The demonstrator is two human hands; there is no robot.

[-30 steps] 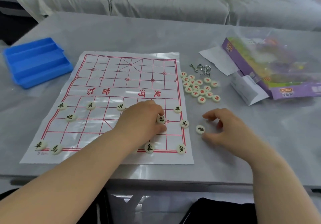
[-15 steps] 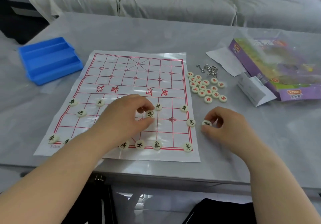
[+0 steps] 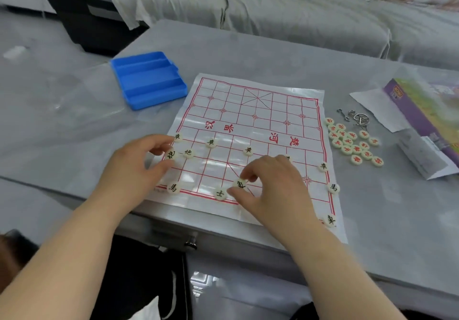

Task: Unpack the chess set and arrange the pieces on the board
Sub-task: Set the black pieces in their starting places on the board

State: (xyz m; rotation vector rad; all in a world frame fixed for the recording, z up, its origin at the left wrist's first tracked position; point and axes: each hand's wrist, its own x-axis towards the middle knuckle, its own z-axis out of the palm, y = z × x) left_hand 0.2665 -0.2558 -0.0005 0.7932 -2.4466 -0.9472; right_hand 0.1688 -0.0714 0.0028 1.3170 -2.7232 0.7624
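Head view suggests the setup is roughly a third done: on the white plastic board sheet with a red grid [image 3: 260, 111] I count twelve cream round discs with black characters [image 3: 211, 142], all on the near half, and one of the five in the soldier row is half hidden by the right hand [image 3: 270, 190]. That hand pinches one black-marked disc [image 3: 241, 184] between thumb and curled fingers just above the near row. The left hand [image 3: 139, 165] pinches a cannon disc [image 3: 171, 155] at the grid's left edge. Still to place – the cream discs with red characters [image 3: 352, 143], about sixteen, heaped on the grey table [image 3: 248, 51] right of the board, while the far half stands bare. One blue plastic tray [image 3: 149, 78] and one purple cardboard box [image 3: 422, 116] lie aside
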